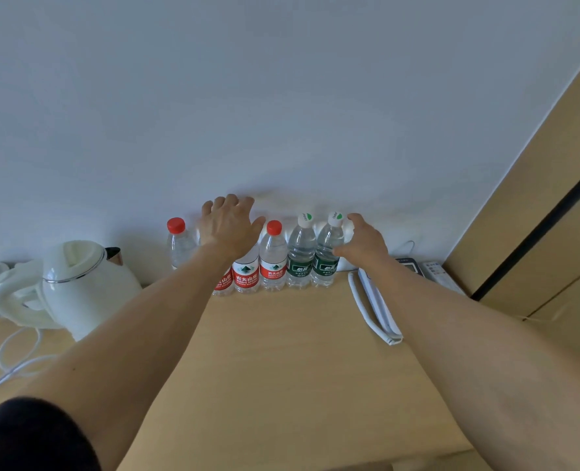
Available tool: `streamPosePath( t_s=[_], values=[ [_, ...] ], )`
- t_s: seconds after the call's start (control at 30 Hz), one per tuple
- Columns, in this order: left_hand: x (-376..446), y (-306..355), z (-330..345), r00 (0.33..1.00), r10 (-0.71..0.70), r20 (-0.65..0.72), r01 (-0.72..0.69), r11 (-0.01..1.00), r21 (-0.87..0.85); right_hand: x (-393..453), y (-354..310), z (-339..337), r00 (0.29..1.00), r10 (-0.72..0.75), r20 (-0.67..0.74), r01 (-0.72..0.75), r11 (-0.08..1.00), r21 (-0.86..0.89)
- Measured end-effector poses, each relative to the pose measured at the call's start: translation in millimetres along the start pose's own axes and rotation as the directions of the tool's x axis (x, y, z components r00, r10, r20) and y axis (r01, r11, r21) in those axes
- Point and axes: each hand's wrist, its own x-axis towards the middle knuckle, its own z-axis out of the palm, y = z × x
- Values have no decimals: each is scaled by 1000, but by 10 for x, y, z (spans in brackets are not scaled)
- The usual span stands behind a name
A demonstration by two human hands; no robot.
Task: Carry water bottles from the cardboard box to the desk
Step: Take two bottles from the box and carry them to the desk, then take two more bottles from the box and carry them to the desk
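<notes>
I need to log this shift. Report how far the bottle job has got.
Done: a row of water bottles stands on the desk against the wall, red-capped bottles left, two green-labelled bottles right. In hand: nothing gripped; the left hand and right hand hover open at the row. Left: unknown, the cardboard box is out of view.

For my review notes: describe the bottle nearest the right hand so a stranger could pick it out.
Start at the white wall behind the pale wooden desk, where clear plastic water bottles stand in a row. Go to the row's right end, beside the right hand. That green-labelled bottle with a white cap is the last; its twin stands left, the others are red-capped.
</notes>
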Motion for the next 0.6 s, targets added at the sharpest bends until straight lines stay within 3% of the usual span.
streamPosePath(
  t_s=[0.33,0.6],
  values=[
    [-135,347,-228,998,57,12,-57,998,-5,-385,170,-297,999,20,-26,-20,1000,-5],
    [-410,1358,-373,979,202,11,-201,979,-23,-1071,863,-941,992,67,-106,-70,997,-19]
  ],
)
